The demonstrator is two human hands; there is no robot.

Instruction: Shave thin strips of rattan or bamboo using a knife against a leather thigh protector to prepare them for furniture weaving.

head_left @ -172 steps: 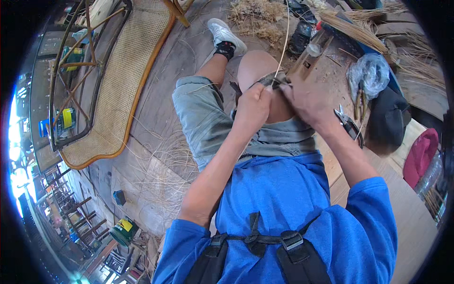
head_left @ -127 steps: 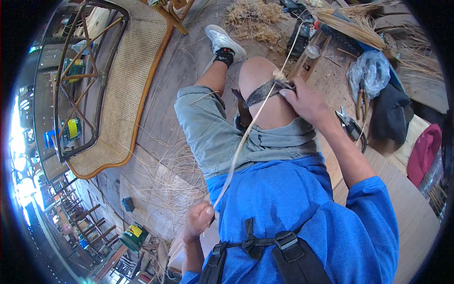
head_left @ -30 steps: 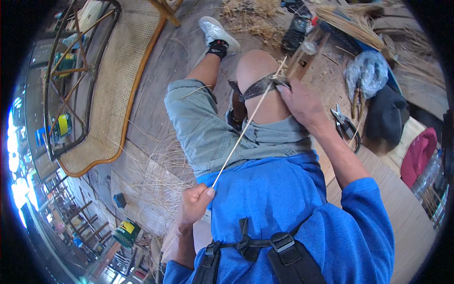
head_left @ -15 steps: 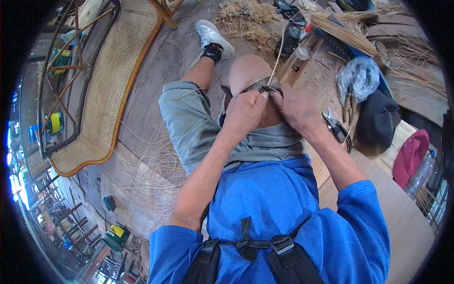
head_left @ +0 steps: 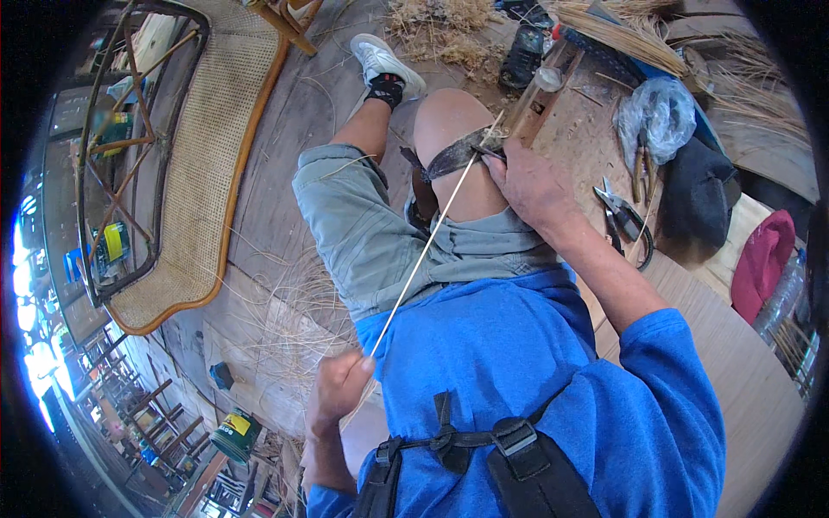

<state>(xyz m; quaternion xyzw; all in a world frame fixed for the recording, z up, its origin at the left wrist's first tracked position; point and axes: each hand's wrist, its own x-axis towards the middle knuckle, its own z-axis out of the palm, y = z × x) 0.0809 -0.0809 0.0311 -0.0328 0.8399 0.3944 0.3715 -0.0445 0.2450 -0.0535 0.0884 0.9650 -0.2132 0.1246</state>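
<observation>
A thin pale cane strip (head_left: 423,256) runs taut and slanting across my lap. My left hand (head_left: 341,384) is closed on its lower end, down beside my left hip. The strip's upper part lies over a dark cloth band (head_left: 453,159) tied round my right knee. At that band my right hand (head_left: 534,183) is closed, resting against the knee. A small dark blade-like tool (head_left: 492,154) sticks out from its thumb and fingers, touching the strip. Most of the tool is hidden by the hand.
Shears (head_left: 623,216), pincers (head_left: 642,173), a clear plastic bag (head_left: 658,116) and a black cap (head_left: 695,203) lie at right. Cane bundles (head_left: 617,39) are beyond. A woven cane furniture panel (head_left: 207,173) stands at left, near loose strips (head_left: 276,315) on the floor.
My left hand has left the knee and moved down to my left hip, drawing the strip with it. The strip now stretches across my lap. My right hand stays at the knee.
</observation>
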